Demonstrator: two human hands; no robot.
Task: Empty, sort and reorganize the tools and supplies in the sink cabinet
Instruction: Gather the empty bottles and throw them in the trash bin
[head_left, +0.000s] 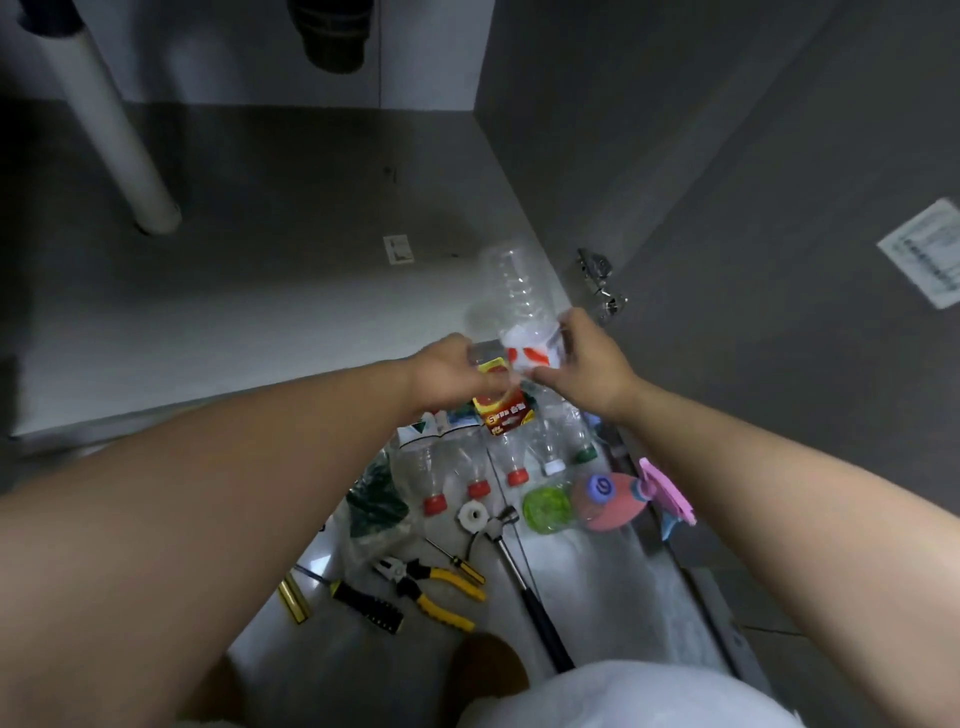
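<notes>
Pinching from both sides, the fingers (570, 319) of the right hand (589, 358) curl over the top of the clear bottle (511, 291) with the thumb tucked beneath its red-and-white label, while the left hand (449, 376) closes round the near end. Blur hides just how those left fingers lie, though they look curled, not spread. The bottle is off the ground, held between the two hands right at the cabinet's front edge. Its long axis runs away from the person, the ribbed base pointing inward and slightly left over the cabinet floor (260, 291), the label end toward the body. So the whole thing lies ahead of the fingers, and I'd judge the coming move turns on that line: pushed along it, the bottle goes into the cabinet; drawn back, it joins what lies below. The right hand has the fuller hold and sits nearer the right wall, so it looks the likelier to carry. Under the wrists a row of bottles (478, 467) lies on the room's floor, caps toward the person, and nearer in are the pliers (426, 587) and a hammer (524, 571). At the back left stands the white drain pipe (119, 130) — well apart from the bottle's base.
</notes>
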